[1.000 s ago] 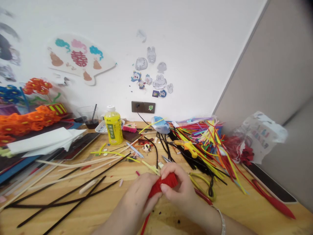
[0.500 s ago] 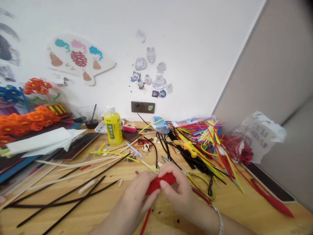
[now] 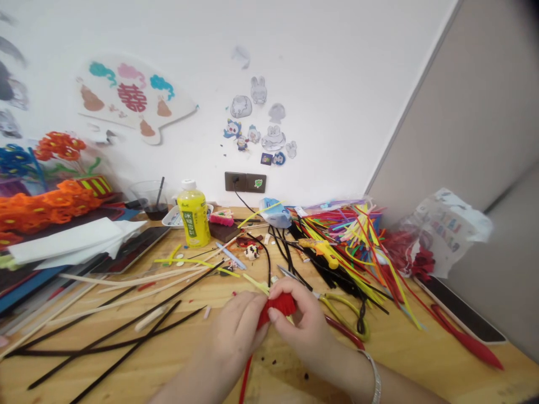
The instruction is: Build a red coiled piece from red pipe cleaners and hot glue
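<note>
A bundle of red pipe cleaners (image 3: 283, 304) is held low over the table between both hands. My left hand (image 3: 238, 322) is closed on its left end, back of the hand toward the camera, so those fingers are largely hidden. On the other side, my right hand (image 3: 304, 318) pinches the bundle between thumb and curled fingers. Below the hands runs a red strand (image 3: 245, 379); whether it joins the bundle I cannot tell. Scissors with yellow-green handles (image 3: 343, 314) lie just right of the right hand.
A yellow glue gun (image 3: 324, 252) rests before a heap of coloured pipe cleaners (image 3: 353, 224). Black pipe cleaners (image 3: 138, 325) cross the table at left. Behind stand a yellow drink bottle (image 3: 193, 219) and a clear cup (image 3: 151, 196). A phone (image 3: 467, 314) lies at right.
My left hand has turned so that its back covers more of the red bundle. Both hands remain closed on it, and the view has shifted slightly.
</note>
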A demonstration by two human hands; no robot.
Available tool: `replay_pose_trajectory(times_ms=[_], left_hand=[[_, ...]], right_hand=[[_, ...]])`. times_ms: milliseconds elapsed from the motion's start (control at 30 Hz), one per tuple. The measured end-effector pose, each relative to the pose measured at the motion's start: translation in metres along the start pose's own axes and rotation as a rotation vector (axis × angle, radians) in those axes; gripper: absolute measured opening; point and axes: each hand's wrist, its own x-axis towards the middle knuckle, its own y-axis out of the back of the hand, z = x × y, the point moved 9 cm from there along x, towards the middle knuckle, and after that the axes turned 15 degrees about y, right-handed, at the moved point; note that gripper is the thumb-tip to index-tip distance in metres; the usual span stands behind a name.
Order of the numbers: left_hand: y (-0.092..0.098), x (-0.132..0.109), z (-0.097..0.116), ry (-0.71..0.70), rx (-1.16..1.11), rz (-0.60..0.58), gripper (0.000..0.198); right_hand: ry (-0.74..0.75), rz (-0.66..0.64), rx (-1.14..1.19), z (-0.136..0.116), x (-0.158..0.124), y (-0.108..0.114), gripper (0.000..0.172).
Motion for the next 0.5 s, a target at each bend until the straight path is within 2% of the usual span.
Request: replay_pose_trajectory(times_ms=[100,200,333,500], left_hand=[[-0.002,0.001,0.005,-0.047,0.072,0.012,0.018],[-0.007,0.001,0.007,-0.052,0.12,-0.029,0.02],[-0.013,0.0,0.0,0.059,0.057,-0.122,0.022],[-0.015,0.0,-0.01,0.164,-0.004,-0.119,0.022]], right_hand=[[-0.054,-0.001,-0.025,0.006,-0.002,-0.001,0.019],[-0.115,0.01,-0.059,0.011,-0.004,-0.002,0.018],[-0.14,0.026,-0.078,0.011,-0.006,-0.003,0.016],[-0.155,0.041,-0.099,0.013,-0.008,-0.004,0.017]])
